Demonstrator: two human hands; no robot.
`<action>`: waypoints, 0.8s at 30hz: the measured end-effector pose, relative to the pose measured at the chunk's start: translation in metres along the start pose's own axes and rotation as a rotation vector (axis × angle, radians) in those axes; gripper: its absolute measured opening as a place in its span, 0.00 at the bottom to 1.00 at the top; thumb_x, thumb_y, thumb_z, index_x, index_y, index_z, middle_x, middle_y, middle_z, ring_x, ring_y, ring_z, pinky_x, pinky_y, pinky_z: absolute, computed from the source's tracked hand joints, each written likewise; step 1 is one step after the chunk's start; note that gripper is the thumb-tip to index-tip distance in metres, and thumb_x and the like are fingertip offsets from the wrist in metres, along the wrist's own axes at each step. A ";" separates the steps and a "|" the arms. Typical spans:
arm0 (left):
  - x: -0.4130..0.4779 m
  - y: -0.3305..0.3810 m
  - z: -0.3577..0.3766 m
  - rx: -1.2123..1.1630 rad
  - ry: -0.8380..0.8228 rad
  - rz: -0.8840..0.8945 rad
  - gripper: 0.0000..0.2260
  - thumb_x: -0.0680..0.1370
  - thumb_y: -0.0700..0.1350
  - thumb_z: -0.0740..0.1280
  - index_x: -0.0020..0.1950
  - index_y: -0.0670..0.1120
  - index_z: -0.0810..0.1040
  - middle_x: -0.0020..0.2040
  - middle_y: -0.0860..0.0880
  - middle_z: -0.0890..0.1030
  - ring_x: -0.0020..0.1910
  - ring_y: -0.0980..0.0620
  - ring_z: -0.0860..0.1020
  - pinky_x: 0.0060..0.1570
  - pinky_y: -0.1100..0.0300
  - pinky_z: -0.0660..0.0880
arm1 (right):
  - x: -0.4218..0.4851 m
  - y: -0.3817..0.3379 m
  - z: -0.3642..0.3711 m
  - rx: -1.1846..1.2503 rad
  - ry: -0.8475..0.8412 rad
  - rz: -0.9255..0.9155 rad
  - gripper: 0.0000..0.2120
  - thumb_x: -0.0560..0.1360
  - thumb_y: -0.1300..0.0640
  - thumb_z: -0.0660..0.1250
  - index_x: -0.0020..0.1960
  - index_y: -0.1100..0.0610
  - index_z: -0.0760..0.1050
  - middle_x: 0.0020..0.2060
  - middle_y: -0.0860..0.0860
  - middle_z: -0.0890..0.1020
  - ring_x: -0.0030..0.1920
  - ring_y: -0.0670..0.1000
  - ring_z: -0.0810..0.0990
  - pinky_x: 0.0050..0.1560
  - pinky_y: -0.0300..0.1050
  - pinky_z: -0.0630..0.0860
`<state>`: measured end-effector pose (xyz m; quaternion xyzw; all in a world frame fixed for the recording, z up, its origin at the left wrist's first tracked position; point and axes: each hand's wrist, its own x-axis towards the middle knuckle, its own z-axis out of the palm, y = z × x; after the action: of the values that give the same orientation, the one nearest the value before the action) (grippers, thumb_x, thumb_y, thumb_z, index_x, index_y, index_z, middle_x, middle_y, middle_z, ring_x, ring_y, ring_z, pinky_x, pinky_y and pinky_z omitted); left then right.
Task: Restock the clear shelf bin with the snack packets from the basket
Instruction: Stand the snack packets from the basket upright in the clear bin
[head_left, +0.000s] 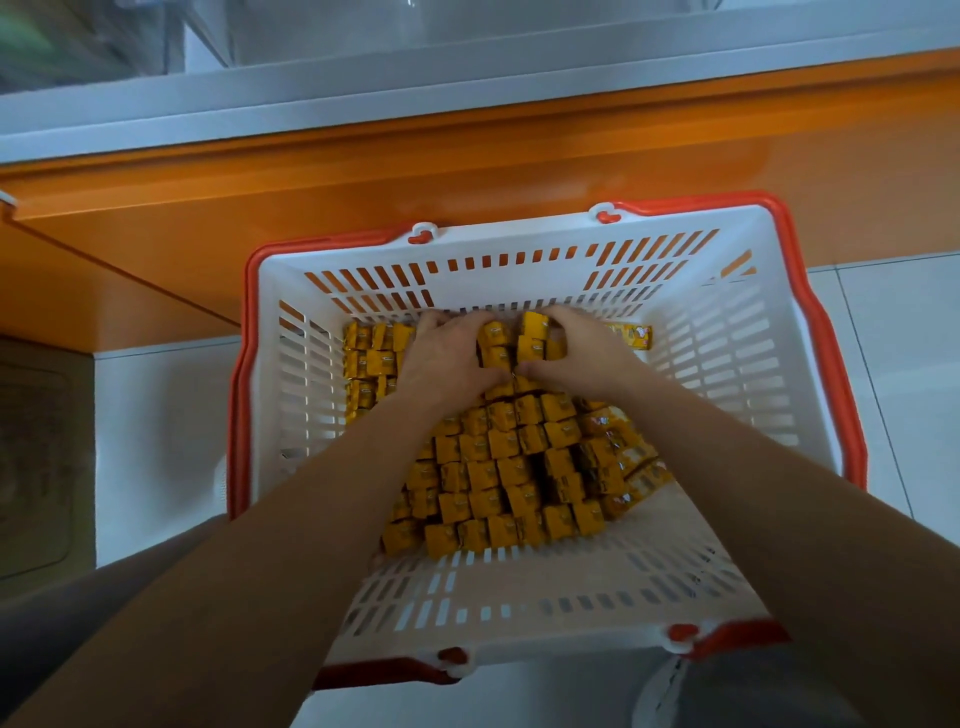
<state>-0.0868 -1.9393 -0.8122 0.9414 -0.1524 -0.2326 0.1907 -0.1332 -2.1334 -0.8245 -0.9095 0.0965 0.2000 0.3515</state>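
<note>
- The left hand (447, 356) and the right hand (589, 353) were both down inside the basket (727, 364), at its far end, side by side and nearly touching.
- Each hand had its fingers curled over the top of a small bunch of yellow snack packets (511, 345) squeezed between the two palms, with the thumbs tucked in on the near side.
- How many packets sat in that grip could not be told.
- More of the same packets lay in tight rows beneath and behind the hands, toward the person, and a few stood just left of the left hand.
- A few more lay loosely to the right of the right wrist.
- The basket's red handles (238, 395) were folded down along the rim, outside both forearms.
- The clear shelf bin (467, 36) stood well beyond the hands, on a grey shelf ledge (363, 98).
- An orange panel (467, 171) ran between that ledge and the basket.
- Pale floor tiles (156, 441) showed to the left of the left forearm.
</note>
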 end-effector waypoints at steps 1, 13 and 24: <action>0.000 0.001 0.001 -0.045 0.013 -0.035 0.34 0.71 0.60 0.77 0.74 0.59 0.69 0.71 0.47 0.73 0.74 0.44 0.65 0.69 0.46 0.69 | -0.001 0.002 -0.001 -0.012 0.020 0.009 0.30 0.70 0.40 0.74 0.67 0.49 0.71 0.58 0.50 0.77 0.58 0.52 0.76 0.56 0.52 0.76; -0.010 0.009 -0.001 -0.110 0.159 -0.019 0.32 0.67 0.60 0.77 0.70 0.61 0.71 0.66 0.48 0.76 0.69 0.45 0.70 0.65 0.46 0.72 | -0.021 0.000 -0.008 -0.014 0.240 -0.010 0.26 0.66 0.30 0.67 0.58 0.44 0.74 0.45 0.42 0.81 0.45 0.47 0.81 0.46 0.51 0.82; -0.016 0.018 -0.041 -0.406 0.125 -0.003 0.26 0.68 0.51 0.80 0.62 0.61 0.73 0.49 0.65 0.75 0.43 0.61 0.78 0.30 0.75 0.71 | -0.037 -0.024 -0.024 0.333 0.206 -0.104 0.22 0.65 0.35 0.73 0.56 0.41 0.77 0.48 0.39 0.81 0.50 0.41 0.78 0.52 0.48 0.78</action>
<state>-0.0841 -1.9372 -0.7651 0.8965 -0.0888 -0.2001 0.3852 -0.1513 -2.1312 -0.7780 -0.8581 0.1166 0.0688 0.4953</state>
